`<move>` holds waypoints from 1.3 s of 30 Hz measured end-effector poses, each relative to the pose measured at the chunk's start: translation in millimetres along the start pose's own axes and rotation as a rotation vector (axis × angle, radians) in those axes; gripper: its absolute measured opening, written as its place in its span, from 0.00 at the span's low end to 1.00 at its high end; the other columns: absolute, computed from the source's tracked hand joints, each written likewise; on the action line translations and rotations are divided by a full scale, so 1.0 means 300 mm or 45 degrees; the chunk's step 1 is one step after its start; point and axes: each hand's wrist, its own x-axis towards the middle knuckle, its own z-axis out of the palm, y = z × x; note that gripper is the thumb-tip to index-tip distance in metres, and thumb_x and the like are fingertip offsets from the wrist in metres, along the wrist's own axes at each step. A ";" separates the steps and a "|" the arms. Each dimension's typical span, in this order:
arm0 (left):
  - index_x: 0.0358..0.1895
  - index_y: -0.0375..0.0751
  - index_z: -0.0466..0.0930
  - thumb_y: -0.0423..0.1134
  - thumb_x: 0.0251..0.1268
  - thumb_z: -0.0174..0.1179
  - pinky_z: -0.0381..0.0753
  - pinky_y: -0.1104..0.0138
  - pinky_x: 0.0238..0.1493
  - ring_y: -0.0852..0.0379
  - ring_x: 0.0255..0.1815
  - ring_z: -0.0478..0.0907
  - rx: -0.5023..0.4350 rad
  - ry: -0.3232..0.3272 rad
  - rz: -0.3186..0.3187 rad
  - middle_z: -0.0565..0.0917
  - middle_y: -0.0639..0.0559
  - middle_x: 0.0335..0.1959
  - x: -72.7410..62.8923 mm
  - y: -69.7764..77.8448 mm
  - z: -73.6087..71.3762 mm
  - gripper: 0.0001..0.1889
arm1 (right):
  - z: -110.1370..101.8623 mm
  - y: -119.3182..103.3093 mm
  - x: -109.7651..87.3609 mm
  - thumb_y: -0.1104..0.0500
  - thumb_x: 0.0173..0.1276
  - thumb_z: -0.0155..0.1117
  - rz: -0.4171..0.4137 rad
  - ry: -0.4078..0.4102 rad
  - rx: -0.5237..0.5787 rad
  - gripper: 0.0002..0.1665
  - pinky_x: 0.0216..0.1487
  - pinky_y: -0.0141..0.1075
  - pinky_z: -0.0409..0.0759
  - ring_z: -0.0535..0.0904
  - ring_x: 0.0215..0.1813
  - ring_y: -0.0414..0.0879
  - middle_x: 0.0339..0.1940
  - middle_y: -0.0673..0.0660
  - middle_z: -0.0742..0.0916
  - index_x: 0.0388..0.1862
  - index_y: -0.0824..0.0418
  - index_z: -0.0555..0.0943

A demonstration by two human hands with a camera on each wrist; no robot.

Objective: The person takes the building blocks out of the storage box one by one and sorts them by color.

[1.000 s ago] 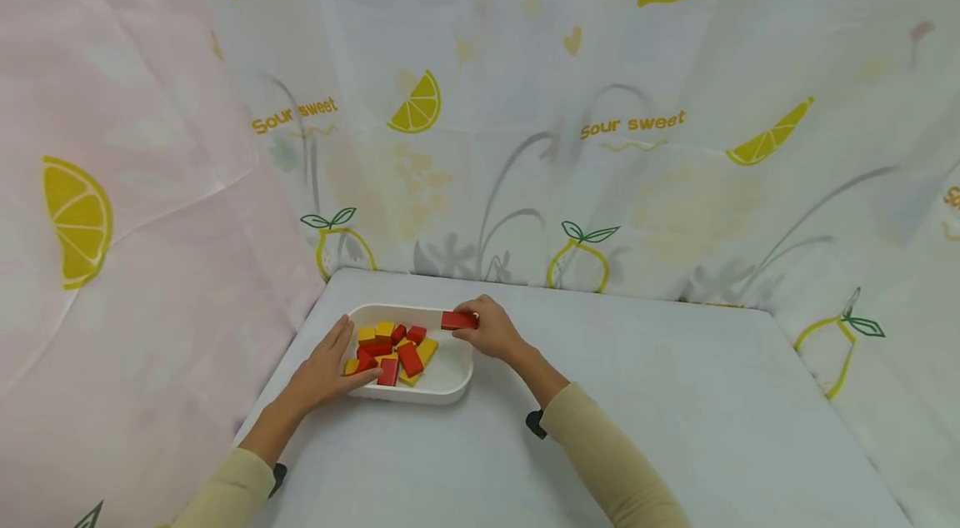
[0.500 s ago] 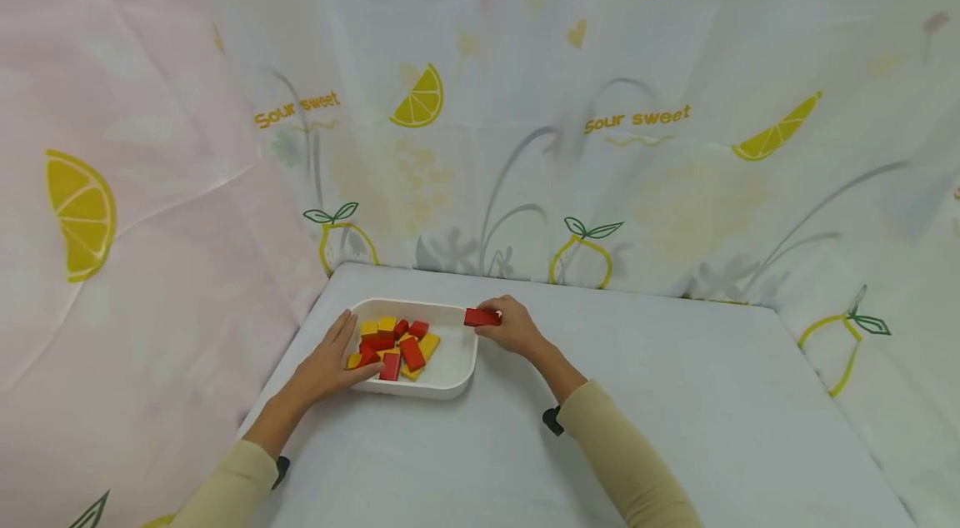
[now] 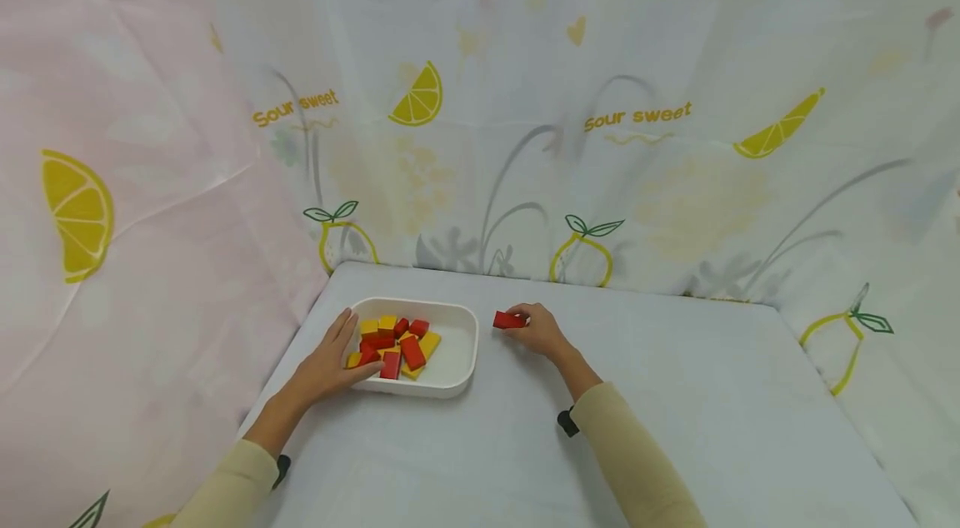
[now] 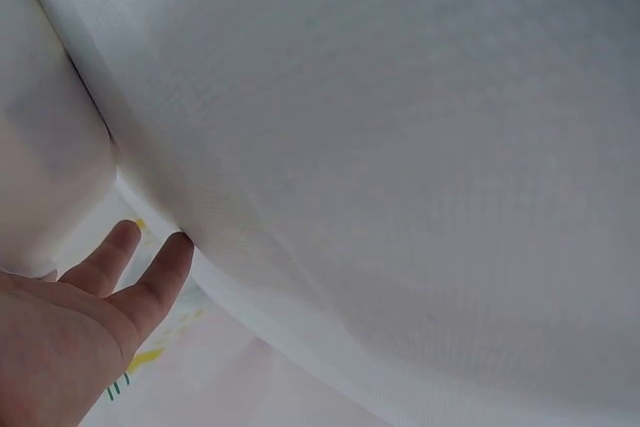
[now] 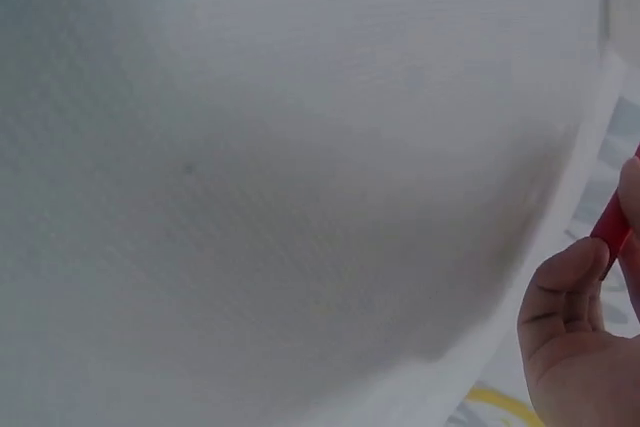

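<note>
My right hand [image 3: 542,331] pinches a red block [image 3: 509,320] between thumb and fingers, to the right of the white tray [image 3: 454,385]. In the right wrist view the same red block [image 5: 612,227] shows at the right edge, partly hidden by my fingers. My left hand [image 3: 327,363] lies against the tray's left end with straight fingers, the thumb reaching over the front rim. Inside the tray is a loose pile of red and yellow blocks, among them a red block [image 3: 412,353] and a yellow block [image 3: 430,343]. The left wrist view shows my left hand [image 4: 90,327] with fingers extended.
A white-covered table [image 3: 645,411] stretches to the right and front of the tray. Behind it hangs a lemon-print curtain [image 3: 480,178], and a pinkish curtain [image 3: 165,328] stands close on the left.
My right hand has carried the red block rightward, from over the tray's right rim to beyond it. My left hand stays at the tray's left end.
</note>
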 end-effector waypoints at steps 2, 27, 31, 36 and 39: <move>0.81 0.46 0.39 0.73 0.50 0.62 0.66 0.31 0.62 0.30 0.78 0.49 0.003 0.002 0.005 0.39 0.41 0.82 0.002 -0.001 0.000 0.62 | 0.004 0.010 0.006 0.59 0.60 0.74 0.046 -0.036 0.005 0.19 0.46 0.40 0.80 0.76 0.47 0.50 0.47 0.58 0.86 0.51 0.58 0.85; 0.81 0.44 0.39 0.72 0.53 0.60 0.64 0.30 0.62 0.30 0.77 0.50 0.012 -0.023 -0.005 0.39 0.39 0.82 0.004 -0.004 -0.012 0.61 | 0.038 0.009 0.012 0.63 0.57 0.74 0.252 -0.116 0.187 0.20 0.50 0.40 0.80 0.78 0.44 0.48 0.45 0.58 0.86 0.50 0.62 0.84; 0.81 0.45 0.39 0.72 0.52 0.61 0.64 0.29 0.61 0.29 0.77 0.50 -0.004 -0.021 -0.009 0.39 0.39 0.82 0.005 -0.009 -0.011 0.61 | 0.039 0.008 0.021 0.63 0.57 0.74 0.278 -0.112 0.186 0.22 0.53 0.42 0.79 0.78 0.46 0.49 0.46 0.58 0.85 0.52 0.63 0.82; 0.81 0.44 0.41 0.71 0.53 0.61 0.64 0.29 0.62 0.30 0.77 0.50 -0.005 -0.023 0.001 0.39 0.39 0.82 0.007 -0.003 -0.001 0.60 | 0.037 0.009 0.005 0.64 0.57 0.74 0.323 -0.070 0.197 0.22 0.54 0.42 0.79 0.78 0.48 0.50 0.48 0.60 0.84 0.51 0.65 0.80; 0.81 0.43 0.42 0.70 0.54 0.62 0.64 0.29 0.62 0.30 0.77 0.50 -0.003 -0.012 0.006 0.39 0.39 0.82 0.005 -0.001 -0.001 0.59 | 0.045 0.012 0.004 0.64 0.57 0.74 0.333 -0.061 0.203 0.21 0.53 0.43 0.80 0.79 0.48 0.50 0.48 0.60 0.84 0.50 0.64 0.81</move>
